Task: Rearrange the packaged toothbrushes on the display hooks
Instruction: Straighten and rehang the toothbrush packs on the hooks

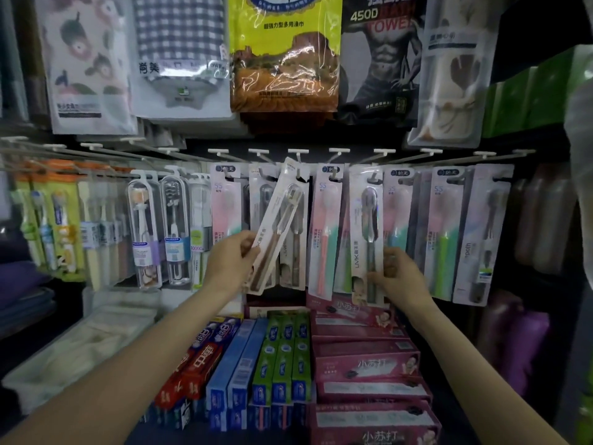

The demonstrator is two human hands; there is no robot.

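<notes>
A row of packaged toothbrushes hangs from white display hooks (298, 151) across the middle of the shelf wall. My left hand (229, 260) grips the lower part of a white toothbrush pack with a brown handle (277, 220), tilted so its top leans right toward a hook. My right hand (399, 277) pinches the bottom of a white pack with a dark brush (367, 232), which hangs upright from its hook. Pink packs (325, 232) hang between and beside them.
Towel packs (284, 53) hang above the hooks. Toothpaste boxes (362, 358) lie stacked on the shelf below my arms, with a white bin (80, 351) at lower left. Children's brushes (54, 226) hang at the far left, and dark bottles (542, 220) stand at the right.
</notes>
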